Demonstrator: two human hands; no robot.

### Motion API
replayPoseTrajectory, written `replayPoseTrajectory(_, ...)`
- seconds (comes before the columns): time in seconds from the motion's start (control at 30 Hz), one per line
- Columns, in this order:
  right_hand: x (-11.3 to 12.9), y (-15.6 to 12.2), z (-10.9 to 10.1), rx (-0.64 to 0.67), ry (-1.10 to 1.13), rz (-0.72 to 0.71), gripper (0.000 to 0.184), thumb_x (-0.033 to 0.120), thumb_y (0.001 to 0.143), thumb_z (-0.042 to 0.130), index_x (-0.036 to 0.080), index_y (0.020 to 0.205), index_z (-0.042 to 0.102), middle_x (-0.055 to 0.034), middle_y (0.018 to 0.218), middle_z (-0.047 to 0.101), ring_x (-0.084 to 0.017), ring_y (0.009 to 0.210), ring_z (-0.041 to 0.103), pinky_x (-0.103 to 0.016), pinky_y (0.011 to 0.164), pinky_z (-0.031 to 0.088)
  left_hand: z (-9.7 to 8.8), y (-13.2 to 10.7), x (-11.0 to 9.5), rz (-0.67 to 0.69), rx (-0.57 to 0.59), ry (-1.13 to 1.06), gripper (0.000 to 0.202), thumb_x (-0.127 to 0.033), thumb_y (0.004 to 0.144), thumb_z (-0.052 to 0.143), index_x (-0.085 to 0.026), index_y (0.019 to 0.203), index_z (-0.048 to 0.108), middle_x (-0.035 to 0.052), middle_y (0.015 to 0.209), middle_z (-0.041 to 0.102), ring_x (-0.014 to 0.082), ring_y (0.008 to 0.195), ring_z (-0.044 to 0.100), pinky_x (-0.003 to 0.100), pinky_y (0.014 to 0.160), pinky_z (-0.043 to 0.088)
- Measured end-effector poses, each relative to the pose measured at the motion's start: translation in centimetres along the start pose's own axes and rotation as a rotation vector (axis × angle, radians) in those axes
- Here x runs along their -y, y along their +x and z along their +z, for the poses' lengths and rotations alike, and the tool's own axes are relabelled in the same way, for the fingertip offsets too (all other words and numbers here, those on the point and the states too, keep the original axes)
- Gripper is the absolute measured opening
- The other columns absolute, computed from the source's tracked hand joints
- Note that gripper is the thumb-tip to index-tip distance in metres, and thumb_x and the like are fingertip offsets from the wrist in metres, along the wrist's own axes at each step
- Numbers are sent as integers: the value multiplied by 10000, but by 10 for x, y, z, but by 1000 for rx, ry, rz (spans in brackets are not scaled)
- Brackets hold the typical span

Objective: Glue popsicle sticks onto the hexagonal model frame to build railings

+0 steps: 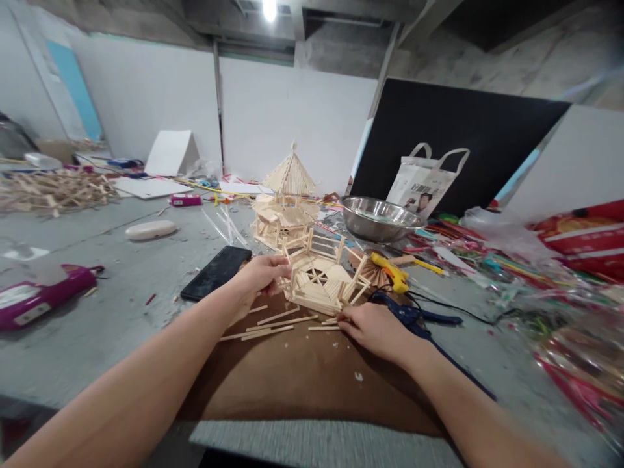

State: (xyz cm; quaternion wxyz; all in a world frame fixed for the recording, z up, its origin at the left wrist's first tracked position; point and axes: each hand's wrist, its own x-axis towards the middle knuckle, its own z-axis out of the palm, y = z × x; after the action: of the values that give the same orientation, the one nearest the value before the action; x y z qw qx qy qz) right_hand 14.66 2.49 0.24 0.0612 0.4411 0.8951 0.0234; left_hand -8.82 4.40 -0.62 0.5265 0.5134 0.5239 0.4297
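A small wooden-stick model base (322,276) with railings sits on a brown paper sheet (302,377). My left hand (263,272) grips its left side, fingers curled on the sticks. At the model's front right corner, my right hand (373,328) lies low with fingers closed, pinching a thin stick. Several loose sticks (273,325) lie on the paper between my hands. A finished stick pavilion (287,201) with a pointed roof stands behind the base.
A black phone (217,272) lies left of my left hand. A yellow glue gun (390,270), blue pliers (414,315), a steel bowl (380,218) and a tote bag (424,179) are to the right. A pink case (39,292) and a stick pile (53,188) sit left.
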Motion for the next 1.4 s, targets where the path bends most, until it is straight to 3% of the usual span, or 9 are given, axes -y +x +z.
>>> replayPoseTrajectory(0.13,-4,1,0,19,22,15,278,314,804,359,219,833,619,-65,790,661,-185,731,607,-235,593,373,3,-1,1,-11,40,-111,274,-346,669,591,-116,817,581,38,729,625,17,290,411,156,281,271)
replayPoseTrajectory(0.27,-14,4,-3,31,43,106,305,344,790,369,197,783,637,-76,772,660,-181,716,603,-229,580,374,9,-7,-5,-28,135,-355,328,-234,654,623,-135,951,524,64,869,616,81,466,558,243,474,475)
replayPoseTrajectory(0.4,-26,2,-9,162,209,171,355,385,775,379,158,660,627,-63,629,639,-135,559,581,-196,496,362,15,-16,-12,-50,253,-361,314,-180,649,623,-115,933,505,104,968,591,99,511,588,257,507,490)
replayPoseTrajectory(0.6,-41,-4,-12,327,503,154,379,445,751,394,138,693,609,-34,552,594,-101,447,519,-174,403,350,18,-19,-14,-97,369,-356,319,-132,609,641,-110,896,504,120,932,605,146,577,623,263,525,492)
replayPoseTrajectory(0.7,-43,-5,-11,351,548,197,412,486,743,389,130,670,584,-31,532,574,-88,409,486,-171,374,346,20,-16,-11,-109,336,-335,335,-176,601,663,-113,888,502,106,880,620,148,550,620,237,471,475)
replayPoseTrajectory(0.87,-46,-3,-4,336,570,210,414,501,743,392,133,653,560,-32,529,573,-95,417,507,-172,375,357,29,-9,-5,-98,245,-305,192,-260,697,575,-108,801,519,83,859,617,97,432,572,198,372,420)
replayPoseTrajectory(1.07,-50,-1,1,324,557,189,426,500,756,385,128,683,579,-42,544,590,-105,424,529,-183,387,365,43,-8,-5,-91,149,-172,238,-335,685,573,-113,768,543,73,914,601,65,339,507,190,280,302)
replayPoseTrajectory(1.4,-47,-2,-2,304,509,178,430,502,758,377,139,681,595,-40,572,611,-107,452,542,-189,415,381,47,-7,-5,-132,79,-177,289,-398,645,603,-122,717,558,40,813,625,47,291,452,197,297,254)
